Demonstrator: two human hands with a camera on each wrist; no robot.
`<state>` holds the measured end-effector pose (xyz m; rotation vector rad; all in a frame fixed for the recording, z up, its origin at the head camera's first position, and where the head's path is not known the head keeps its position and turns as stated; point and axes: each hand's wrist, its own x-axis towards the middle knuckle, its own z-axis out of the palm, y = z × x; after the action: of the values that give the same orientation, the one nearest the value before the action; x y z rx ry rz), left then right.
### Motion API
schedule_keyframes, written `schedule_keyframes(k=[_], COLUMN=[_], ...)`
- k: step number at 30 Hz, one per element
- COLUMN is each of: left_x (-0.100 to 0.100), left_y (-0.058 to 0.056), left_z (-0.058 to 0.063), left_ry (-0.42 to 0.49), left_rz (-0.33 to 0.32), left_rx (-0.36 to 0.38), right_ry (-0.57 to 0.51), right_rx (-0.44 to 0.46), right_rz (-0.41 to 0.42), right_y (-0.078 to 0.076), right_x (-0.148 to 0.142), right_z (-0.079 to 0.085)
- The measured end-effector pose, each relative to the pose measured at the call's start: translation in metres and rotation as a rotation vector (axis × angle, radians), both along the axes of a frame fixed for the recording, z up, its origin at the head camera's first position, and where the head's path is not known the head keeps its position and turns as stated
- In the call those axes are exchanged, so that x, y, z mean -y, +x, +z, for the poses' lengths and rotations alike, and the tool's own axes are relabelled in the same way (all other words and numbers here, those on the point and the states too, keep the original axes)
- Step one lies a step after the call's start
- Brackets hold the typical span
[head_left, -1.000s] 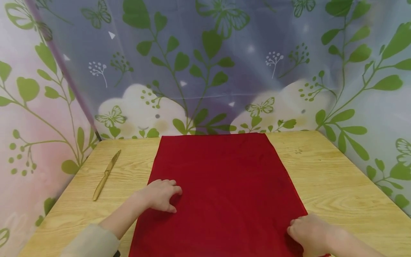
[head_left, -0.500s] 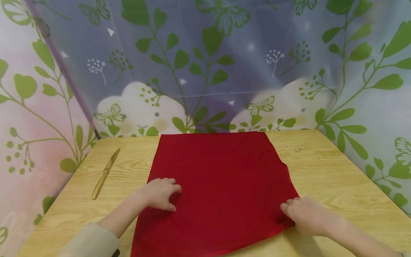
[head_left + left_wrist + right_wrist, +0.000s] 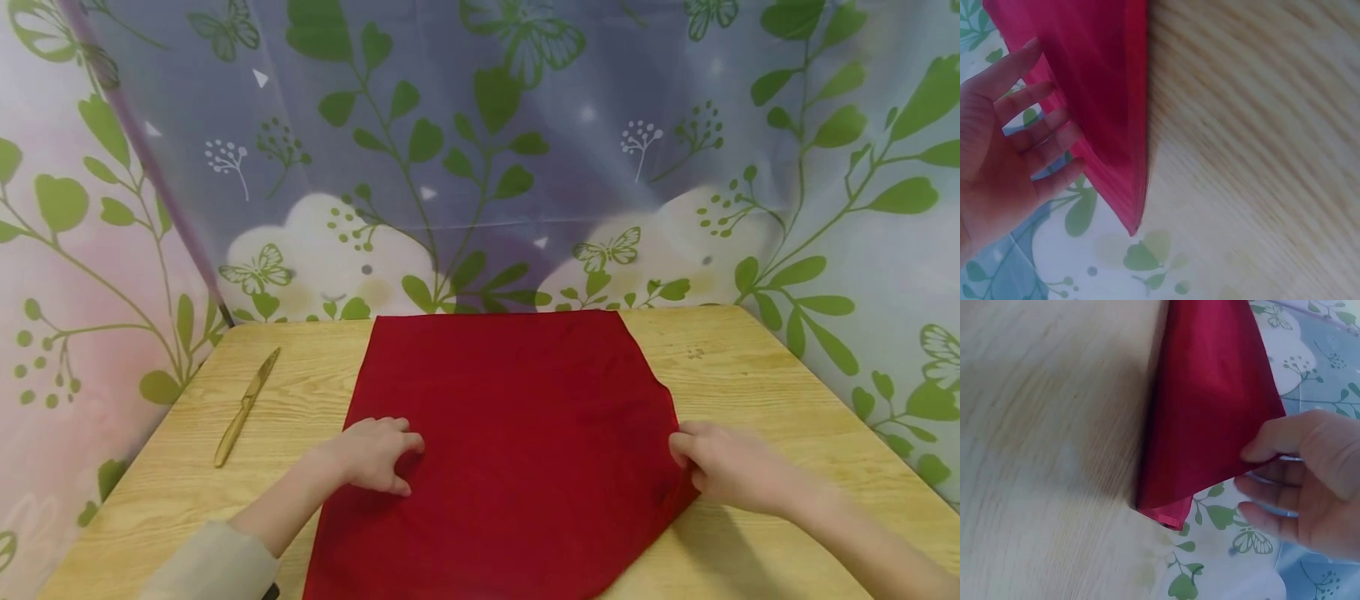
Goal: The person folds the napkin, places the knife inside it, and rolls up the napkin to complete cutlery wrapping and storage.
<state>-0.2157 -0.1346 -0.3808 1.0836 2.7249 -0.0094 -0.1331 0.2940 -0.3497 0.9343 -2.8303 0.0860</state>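
Note:
A red cloth (image 3: 510,400) lies spread over the middle of the wooden table, its far edge near the back. My right hand (image 3: 738,467) pinches the cloth's near right corner between thumb and fingers and holds it raised. In the right wrist view the lifted red cloth (image 3: 1210,400) slants up to the right hand (image 3: 1310,475), thumb on top. On the cloth's left side my left hand (image 3: 378,457) rests with its fingers loosely bent. The left wrist view shows that left hand (image 3: 1016,131) with fingers spread beside the red cloth (image 3: 1097,81).
A gold-coloured knife (image 3: 247,408) lies on the left of the wooden table (image 3: 810,433), blade pointing away. Printed curtains (image 3: 570,167) with green leaves and butterflies stand along the back and both sides.
My right hand has moved up and away from the table's near edge, lifting the cloth's near right corner and folding that side inward. The left hand stays where it was.

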Motion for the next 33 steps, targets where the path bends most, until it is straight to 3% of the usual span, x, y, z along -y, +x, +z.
schedule_keyframes(k=[6, 10, 22, 28, 33], left_x=[0.001, 0.002, -0.002, -0.007, -0.012], left_y=[0.001, 0.001, 0.000, -0.001, -0.001], left_z=[-0.001, -0.002, -0.003, -0.005, -0.003], left_ry=[0.000, -0.006, -0.023, -0.039, 0.001], left_rz=[0.003, 0.000, -0.025, -0.042, -0.081], left_rx=[-0.001, -0.008, -0.049, -0.088, -0.122], right_ry=[-0.097, -0.128, -0.136, -0.240, -0.301], right_rx=[-0.173, -0.228, -0.091, -0.099, -0.109], right_rz=[0.070, 0.079, 0.057, 0.147, 0.183], right_y=[-0.009, -0.015, -0.035, -0.053, -0.064], right_x=[0.007, 0.016, 0.043, 0.064, 0.081], right_z=[0.004, 0.006, 0.015, 0.018, 0.020])
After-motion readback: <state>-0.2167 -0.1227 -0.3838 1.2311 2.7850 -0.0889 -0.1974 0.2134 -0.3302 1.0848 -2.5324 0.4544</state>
